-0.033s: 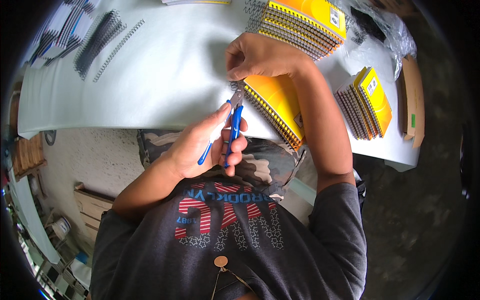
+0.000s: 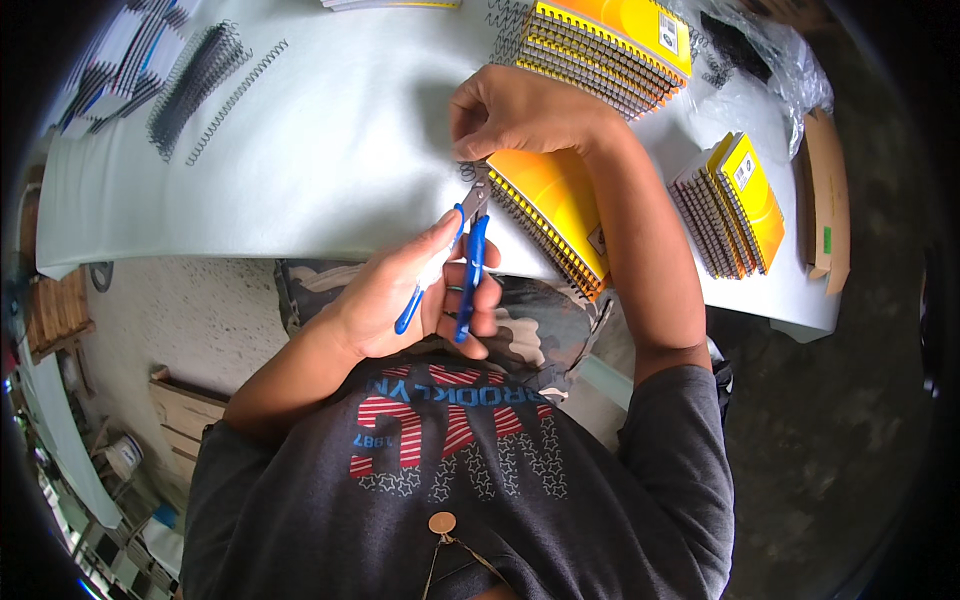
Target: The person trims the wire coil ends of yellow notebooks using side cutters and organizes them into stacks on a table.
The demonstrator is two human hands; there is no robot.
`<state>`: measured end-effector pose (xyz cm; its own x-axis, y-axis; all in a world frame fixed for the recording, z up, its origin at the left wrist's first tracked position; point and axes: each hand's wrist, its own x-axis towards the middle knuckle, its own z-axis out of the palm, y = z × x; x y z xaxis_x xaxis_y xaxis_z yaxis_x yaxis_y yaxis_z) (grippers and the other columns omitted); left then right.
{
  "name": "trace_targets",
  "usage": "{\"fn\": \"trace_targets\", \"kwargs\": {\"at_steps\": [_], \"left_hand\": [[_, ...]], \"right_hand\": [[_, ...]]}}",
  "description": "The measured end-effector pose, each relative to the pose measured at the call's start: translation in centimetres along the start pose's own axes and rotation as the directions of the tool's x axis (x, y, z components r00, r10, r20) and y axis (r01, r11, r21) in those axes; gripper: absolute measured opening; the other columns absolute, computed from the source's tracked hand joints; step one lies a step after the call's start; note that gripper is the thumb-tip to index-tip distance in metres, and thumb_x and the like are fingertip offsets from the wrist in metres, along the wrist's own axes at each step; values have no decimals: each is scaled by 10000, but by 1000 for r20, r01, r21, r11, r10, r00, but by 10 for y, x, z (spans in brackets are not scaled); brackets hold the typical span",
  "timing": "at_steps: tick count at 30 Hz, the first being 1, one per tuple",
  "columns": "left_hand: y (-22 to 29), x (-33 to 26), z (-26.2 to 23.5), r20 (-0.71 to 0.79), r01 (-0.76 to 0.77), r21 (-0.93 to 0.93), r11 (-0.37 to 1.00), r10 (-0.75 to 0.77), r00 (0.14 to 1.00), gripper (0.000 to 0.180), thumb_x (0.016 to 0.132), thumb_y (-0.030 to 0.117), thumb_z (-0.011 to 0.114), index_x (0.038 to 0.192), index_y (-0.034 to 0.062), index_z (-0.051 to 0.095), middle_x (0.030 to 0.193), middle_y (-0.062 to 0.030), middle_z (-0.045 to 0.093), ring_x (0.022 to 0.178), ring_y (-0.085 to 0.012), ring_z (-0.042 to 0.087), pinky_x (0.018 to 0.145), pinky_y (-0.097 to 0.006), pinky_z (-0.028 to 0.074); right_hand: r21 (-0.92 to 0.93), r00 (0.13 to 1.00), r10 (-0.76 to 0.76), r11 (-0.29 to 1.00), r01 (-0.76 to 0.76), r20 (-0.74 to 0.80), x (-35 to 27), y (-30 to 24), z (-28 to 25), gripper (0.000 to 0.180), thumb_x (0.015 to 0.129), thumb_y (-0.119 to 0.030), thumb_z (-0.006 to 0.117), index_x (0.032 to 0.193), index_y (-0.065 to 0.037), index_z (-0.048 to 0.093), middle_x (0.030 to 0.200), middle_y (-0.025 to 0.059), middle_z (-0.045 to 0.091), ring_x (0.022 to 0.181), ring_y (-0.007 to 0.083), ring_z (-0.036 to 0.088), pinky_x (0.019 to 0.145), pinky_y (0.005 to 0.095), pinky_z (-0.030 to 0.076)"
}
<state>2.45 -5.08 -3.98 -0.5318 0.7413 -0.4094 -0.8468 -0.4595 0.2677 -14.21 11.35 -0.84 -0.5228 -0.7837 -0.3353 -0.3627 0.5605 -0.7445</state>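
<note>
My left hand [image 2: 415,285] holds blue-handled wire cutters [image 2: 472,270], its thumb on one handle and its fingers loosely behind the other. The jaws are at the far corner of a yellow-orange spiral notebook [image 2: 560,205], where the end of the dark wire coil [image 2: 468,172] sticks out. My right hand [image 2: 520,108] arches over that corner from above, thumb and fingertips pinched together near the coil's end. Whether those fingertips grip the wire is hidden. The notebook lies tilted at the table's near edge, partly under my right forearm.
The white-covered table [image 2: 300,170] carries a stack of yellow notebooks [image 2: 610,60] behind my right hand and a smaller stack [image 2: 735,205] at right. Loose black coils [image 2: 200,85] and more notebooks [image 2: 125,65] lie at far left. Clear plastic [image 2: 785,65] and a cardboard piece [image 2: 825,200] are at right.
The handles of the wire cutters have spread a little, and the fingers of my left hand have loosened outward. My right hand and the notebook have hardly moved.
</note>
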Motion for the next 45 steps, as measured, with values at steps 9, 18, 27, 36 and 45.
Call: {"fn": "trace_targets", "kwargs": {"at_steps": [9,18,27,36,45], "left_hand": [[15,-6,7,-134,31,223,974,0,991,554,974,543,322,1067,28,505,730,-64,513,593,-169,544,464,-357,540],[32,-11,34,-403,362,911,198,237,884,519,988,448,373,1114,-39,502,880,-219,621,806,-369,641,733,-443,512],[29,-4,-8,37,192,81,978,-196,980,689,967,563,293,1273,-29,466,1060,-197,609,1042,-384,605,869,-547,498],[25,3,-27,249,264,-176,948,-216,944,604,971,540,323,1160,-1,514,957,-152,618,877,-310,629,815,-538,526],[34,2,44,-368,454,873,-180,370,853,559,974,515,368,1020,-23,510,814,-141,606,723,-193,634,575,-344,494]], "right_hand": [[32,1000,-23,999,24,-8,3,3,1,218,750,-157,719,825,36,650,744,65,655,717,146,613,674,270,487],[72,999,-44,996,44,7,2,7,0,225,761,-170,733,826,29,651,736,51,645,710,139,603,670,263,482],[116,1000,-31,993,31,-2,0,8,-5,204,758,-173,729,796,11,650,714,26,627,699,104,585,656,239,462],[153,999,-41,987,42,-11,-1,10,-7,179,764,-161,720,796,2,653,710,13,621,685,93,572,640,231,451],[98,997,-73,992,75,-22,-1,13,-6,169,767,-149,717,794,2,644,716,9,625,684,87,568,636,233,452]]}}
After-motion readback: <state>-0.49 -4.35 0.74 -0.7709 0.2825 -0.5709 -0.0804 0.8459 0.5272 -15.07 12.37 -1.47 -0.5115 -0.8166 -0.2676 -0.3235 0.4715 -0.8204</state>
